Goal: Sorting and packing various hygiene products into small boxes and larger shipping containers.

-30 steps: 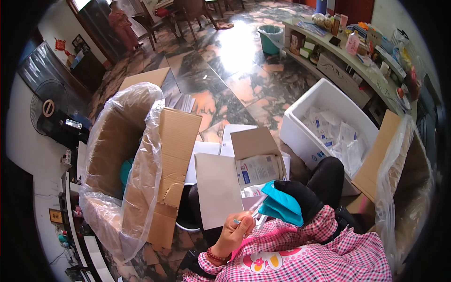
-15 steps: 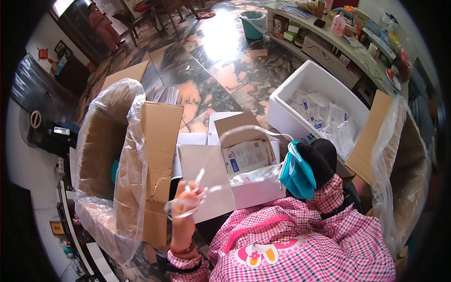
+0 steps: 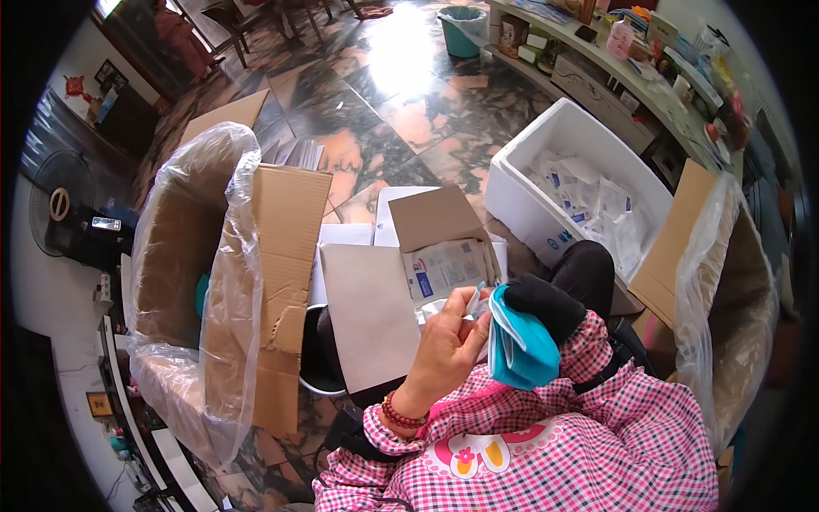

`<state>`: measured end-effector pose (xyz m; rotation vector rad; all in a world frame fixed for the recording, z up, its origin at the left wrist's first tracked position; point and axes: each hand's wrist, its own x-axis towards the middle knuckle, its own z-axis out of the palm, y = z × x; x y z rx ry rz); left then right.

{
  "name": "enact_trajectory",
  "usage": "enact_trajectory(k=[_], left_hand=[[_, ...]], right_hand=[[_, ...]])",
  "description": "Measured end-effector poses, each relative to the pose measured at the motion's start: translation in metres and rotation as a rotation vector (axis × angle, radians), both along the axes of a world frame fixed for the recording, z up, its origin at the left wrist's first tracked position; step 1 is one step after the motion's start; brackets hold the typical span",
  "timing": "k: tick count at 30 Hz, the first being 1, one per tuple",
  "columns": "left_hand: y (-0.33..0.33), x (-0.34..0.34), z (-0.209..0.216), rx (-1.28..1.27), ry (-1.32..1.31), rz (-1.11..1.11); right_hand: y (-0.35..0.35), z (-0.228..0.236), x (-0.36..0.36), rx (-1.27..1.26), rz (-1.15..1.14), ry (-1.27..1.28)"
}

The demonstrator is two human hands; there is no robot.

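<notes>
My right hand (image 3: 546,305), in a black glove, grips a folded teal cloth item (image 3: 527,350) with white edging. Just left of it, my bare left hand (image 3: 445,341) is closed in a pinch, a narrow white strip (image 3: 478,294) showing at its fingertips. The far end of that strip is hidden by the fingers and the teal folds. Both hands are over the near edge of an open carton (image 3: 371,316), whose flaps stand spread. Inside the carton lies a flat white printed packet (image 3: 445,269), with clear wrapping partly covered by my left hand.
At left stands a tall cardboard box (image 3: 286,222) lined with clear plastic; another lined box (image 3: 734,307) is at right. A white foam box (image 3: 546,196) holds several small packets. A dark bin (image 3: 320,367) sits beside the carton. Beyond are a teal bucket (image 3: 461,38) and a cluttered shelf (image 3: 589,43).
My left hand has moved right and up from beside the carton flap to the teal item. The white loop that stretched above the carton no longer shows. My right hand has shifted slightly left.
</notes>
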<state>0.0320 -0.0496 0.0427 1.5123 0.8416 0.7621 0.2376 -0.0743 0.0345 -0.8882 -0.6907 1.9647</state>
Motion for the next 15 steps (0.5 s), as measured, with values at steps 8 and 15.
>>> enact_trajectory(k=[8,15], left_hand=[[-0.015,0.001,-0.022,-0.319,-0.268,-0.166],[-0.015,-0.013,-0.028,-0.869,-0.537,0.05]], right_hand=[[-0.002,0.003,-0.009,0.062,-0.027,-0.184],[0.001,-0.013,-0.013,0.126,0.188,-0.27]])
